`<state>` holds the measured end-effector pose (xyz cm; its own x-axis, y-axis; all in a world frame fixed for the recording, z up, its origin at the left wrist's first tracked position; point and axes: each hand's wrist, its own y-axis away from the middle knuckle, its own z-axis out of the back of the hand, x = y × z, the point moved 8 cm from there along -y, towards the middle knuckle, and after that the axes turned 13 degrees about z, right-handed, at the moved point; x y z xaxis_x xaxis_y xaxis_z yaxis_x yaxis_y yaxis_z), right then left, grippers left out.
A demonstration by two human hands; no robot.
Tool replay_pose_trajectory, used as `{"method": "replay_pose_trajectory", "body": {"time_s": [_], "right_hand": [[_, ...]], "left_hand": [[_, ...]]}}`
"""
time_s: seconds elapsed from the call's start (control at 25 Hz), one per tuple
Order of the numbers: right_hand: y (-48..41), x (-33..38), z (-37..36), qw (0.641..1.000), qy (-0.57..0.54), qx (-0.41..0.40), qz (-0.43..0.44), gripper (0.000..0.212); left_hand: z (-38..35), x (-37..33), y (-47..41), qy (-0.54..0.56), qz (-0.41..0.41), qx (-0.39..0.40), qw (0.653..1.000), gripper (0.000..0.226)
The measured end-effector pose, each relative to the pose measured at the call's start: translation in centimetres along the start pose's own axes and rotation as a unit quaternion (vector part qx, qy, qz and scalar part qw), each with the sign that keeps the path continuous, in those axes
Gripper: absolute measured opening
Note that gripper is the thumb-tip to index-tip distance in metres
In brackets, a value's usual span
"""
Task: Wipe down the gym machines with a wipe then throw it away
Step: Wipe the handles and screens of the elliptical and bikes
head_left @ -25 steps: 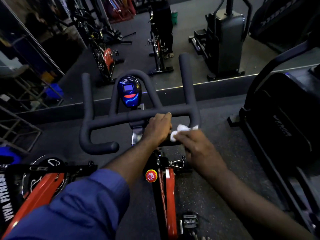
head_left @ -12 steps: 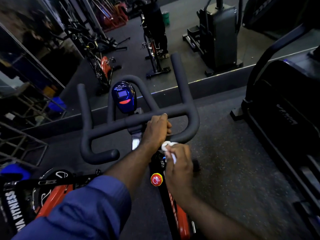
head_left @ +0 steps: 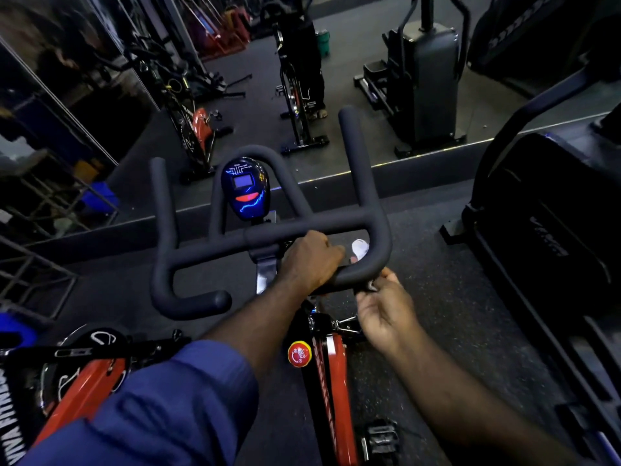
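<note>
"Two hands are on the spin bike's handlebar (head_left: 302, 230). Which one has the wipe (head_left: 360, 248)?"

"The right hand (head_left: 383, 311). It comes up from under the bend on the right side of the bar. Its fingers curl up round the bar and seem to pinch the wipe against it. The bar hides the fingertips, so I am not fully sure."

"Where does the white bit show?"

"It pokes out on the far side of the bend, with the bar between it and the right palm. It is just beside the left hand (head_left: 312, 260) too."

"What does the left hand do?"

"It wraps tight round the bar near the middle, below the blue display (head_left: 245, 186). I think it steadies the bike."

"Which way should the wipe go next?"

"The bar curves here, then runs away from the person to the right tip. So I think the right hand should slide that way. It is the nearer hand. The left side of the bar is well apart from the wipe."
</note>
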<state>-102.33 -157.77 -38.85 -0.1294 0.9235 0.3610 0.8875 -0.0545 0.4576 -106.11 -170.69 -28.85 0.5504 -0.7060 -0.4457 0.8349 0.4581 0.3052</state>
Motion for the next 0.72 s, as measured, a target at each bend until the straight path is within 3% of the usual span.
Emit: {"method": "replay_pose_trajectory", "body": {"time_s": [0.12,0.24,0.36,0.48,0.56,0.6,0.64,0.68,0.72], "right_hand": [[1.3,-0.3,0.1,0.999,0.029,0.014,-0.04,0.041],[-2.9,2.9,-0.3,0.996,0.088,0.006,-0.018,0.046],[-5.9,6.4,-0.9,0.987,0.151,-0.031,0.042,0.045],[-5.3,9.3,-1.0,0.962,0.222,-0.078,0.14,0.03],[-5.9,10.5,-2.6,0.943,0.274,-0.029,0.188,0.02],[-6.1,10.7,-3.9,0.923,0.33,0.029,0.196,0.017],[-6.0,10.8,-5.0,0.877,0.422,0.09,0.21,0.018],[-5.3,11.2,-6.0,0.794,0.539,0.139,0.245,0.019],[-4.3,12.0,-7.1,0.673,0.653,0.167,0.305,0.018]], "left_hand": [[-0.3,-0.1,0.0,-0.014,-0.005,0.019,1.0,0.046],[-1.2,-0.3,-0.1,0.005,-0.005,0.091,0.996,0.034],[-1.9,-0.5,-0.3,-0.036,-0.016,0.123,0.992,0.035],[-2.8,-0.2,-0.8,-0.071,-0.026,0.157,0.985,0.037],[-3.2,0.2,-0.9,-0.054,-0.012,0.19,0.98,0.04],[-3.3,0.2,-0.9,-0.052,-0.015,0.192,0.98,0.044],[-3.2,0.2,-1.0,-0.055,-0.022,0.184,0.981,0.046],[-2.9,0.3,-0.9,-0.047,-0.017,0.173,0.984,0.047],[-2.5,0.4,-0.9,-0.039,-0.005,0.161,0.986,0.044]]}}
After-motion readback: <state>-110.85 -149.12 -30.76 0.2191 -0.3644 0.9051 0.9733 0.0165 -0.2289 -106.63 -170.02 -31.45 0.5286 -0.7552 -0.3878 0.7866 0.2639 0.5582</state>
